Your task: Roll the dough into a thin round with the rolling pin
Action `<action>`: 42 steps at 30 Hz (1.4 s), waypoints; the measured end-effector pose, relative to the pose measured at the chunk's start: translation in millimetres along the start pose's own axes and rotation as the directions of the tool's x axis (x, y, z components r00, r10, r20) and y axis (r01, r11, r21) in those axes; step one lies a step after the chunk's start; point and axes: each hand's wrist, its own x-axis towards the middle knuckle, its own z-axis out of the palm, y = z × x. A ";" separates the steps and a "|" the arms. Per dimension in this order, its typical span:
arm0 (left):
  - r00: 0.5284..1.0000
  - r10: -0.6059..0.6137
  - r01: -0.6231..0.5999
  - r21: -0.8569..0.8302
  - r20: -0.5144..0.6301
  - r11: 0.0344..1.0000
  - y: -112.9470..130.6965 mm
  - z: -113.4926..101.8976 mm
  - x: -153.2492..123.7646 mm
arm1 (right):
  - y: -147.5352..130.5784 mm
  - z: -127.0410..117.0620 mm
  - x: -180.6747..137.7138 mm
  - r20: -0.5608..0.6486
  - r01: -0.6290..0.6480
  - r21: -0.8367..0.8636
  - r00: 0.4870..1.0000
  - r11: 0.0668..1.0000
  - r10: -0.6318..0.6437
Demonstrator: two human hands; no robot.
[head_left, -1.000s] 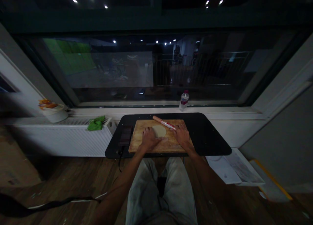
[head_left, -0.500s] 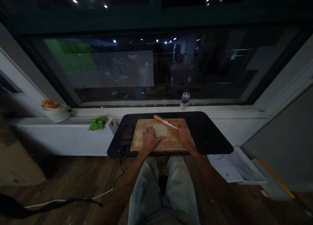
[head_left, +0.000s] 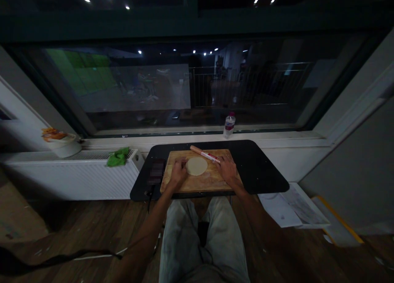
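Note:
A flat, round sheet of pale dough (head_left: 197, 166) lies on a wooden cutting board (head_left: 197, 187). At the dough's left edge is my left hand (head_left: 179, 171), its fingers curled together and pinching the rim. My right hand (head_left: 227, 170) is closed over the lower right end of a wooden rolling pin (head_left: 200, 150). The pin slants across the board's far side, beyond the dough, with a red and white marking near my fingers. My right fingertips are partly hidden from view.
The board rests on a black table (head_left: 264, 174). A dark, blurred-out device (head_left: 156, 171) with a cable sits left of the board. On the windowsill stands a water bottle (head_left: 229, 125). A green cloth (head_left: 118, 156) and a white tub (head_left: 65, 146) are on the radiator (head_left: 76, 178).
My left hand has moved from over the dough to its left edge, and its fingers have drawn together. The dough now shows whole. My right hand stays at the rolling pin's end.

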 end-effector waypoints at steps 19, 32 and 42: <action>0.976 0.053 -0.085 0.143 0.210 0.986 -17.6 -3.4 -0.8 | 1.8 -1.7 -1.0 0.018 0.021 -0.029 1.000 0.999 -0.021; 0.967 0.094 -0.158 0.272 0.235 0.949 2.3 -7.6 -7.1 | 1.1 -3.5 -0.4 0.013 0.043 0.005 0.999 0.999 -0.043; 0.982 0.083 -0.120 0.221 0.169 0.968 1.5 -5.4 -8.9 | -0.3 -6.5 -1.2 0.033 0.026 -0.004 0.999 1.000 -0.025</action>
